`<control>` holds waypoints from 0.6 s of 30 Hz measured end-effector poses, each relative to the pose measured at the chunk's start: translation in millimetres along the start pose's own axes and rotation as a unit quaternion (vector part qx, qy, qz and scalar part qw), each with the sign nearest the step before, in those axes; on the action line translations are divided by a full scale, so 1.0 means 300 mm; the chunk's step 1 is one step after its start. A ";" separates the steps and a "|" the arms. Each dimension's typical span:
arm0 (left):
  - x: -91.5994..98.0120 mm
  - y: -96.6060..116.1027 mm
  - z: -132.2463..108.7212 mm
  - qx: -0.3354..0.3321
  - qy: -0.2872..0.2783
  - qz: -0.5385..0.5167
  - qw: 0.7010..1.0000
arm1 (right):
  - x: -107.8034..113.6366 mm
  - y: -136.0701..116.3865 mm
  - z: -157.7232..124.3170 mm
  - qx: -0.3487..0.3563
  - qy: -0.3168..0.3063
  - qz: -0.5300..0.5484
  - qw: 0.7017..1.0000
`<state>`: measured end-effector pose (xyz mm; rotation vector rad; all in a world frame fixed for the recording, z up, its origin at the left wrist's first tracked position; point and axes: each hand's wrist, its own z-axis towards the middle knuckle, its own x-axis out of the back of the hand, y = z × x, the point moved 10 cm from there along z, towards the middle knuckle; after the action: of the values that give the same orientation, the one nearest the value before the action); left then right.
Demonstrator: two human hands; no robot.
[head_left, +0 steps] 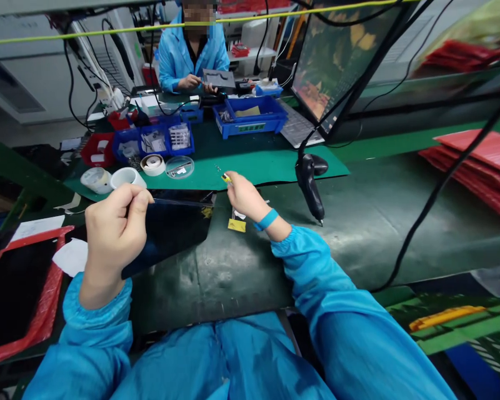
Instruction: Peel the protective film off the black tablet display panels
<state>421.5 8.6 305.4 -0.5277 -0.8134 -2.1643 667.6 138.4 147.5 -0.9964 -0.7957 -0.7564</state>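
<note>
My left hand (115, 236) is closed, thumb pressed on the curled fingers, at the upper corner of a dark glossy sheet (170, 228) with a clear film edge. My right hand (246, 195) pinches a small yellow item (225, 178) beside the green mat's front edge. Just below that hand a yellow label (236, 225) lies on the dark green bench (241, 278). A white tape roll (128, 178) stands behind my left hand, and a round clear dish (179, 167) with small parts sits to its right.
Blue bins (166, 139) and a blue tray (252, 118) stand at the back. A black electric screwdriver (310, 186) hangs at right, near a monitor (333, 61). Red-wrapped panels (20, 294) lie left, red packs (483, 166) right. A person in blue (194, 53) works across the bench.
</note>
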 end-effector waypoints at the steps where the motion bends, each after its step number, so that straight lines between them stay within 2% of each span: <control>1: -0.001 0.004 -0.003 -0.001 0.004 0.000 1.000 | 0.054 -0.024 -0.007 0.024 0.037 0.048 0.998; 3: -0.003 0.013 -0.010 -0.006 0.014 -0.005 1.000 | 0.142 -0.079 -0.035 0.063 0.080 0.124 0.987; 7: -0.006 0.032 -0.024 -0.027 0.032 -0.009 0.999 | 0.236 -0.174 -0.095 0.065 0.089 0.164 0.980; 12: -0.006 0.049 -0.035 -0.048 0.041 0.015 0.998 | 0.227 -0.213 -0.122 0.045 0.043 0.141 0.988; 15: -0.005 0.068 -0.040 -0.068 0.047 0.026 0.996 | 0.212 -0.223 -0.127 0.058 0.040 0.146 0.987; 18: -0.015 0.095 -0.046 -0.094 0.039 0.033 0.994 | 0.206 -0.223 -0.128 0.042 0.042 0.116 0.991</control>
<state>444.7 -13.4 304.0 -0.5525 -0.5463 -2.1968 651.0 68.5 215.4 -0.9558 -0.6207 -0.5555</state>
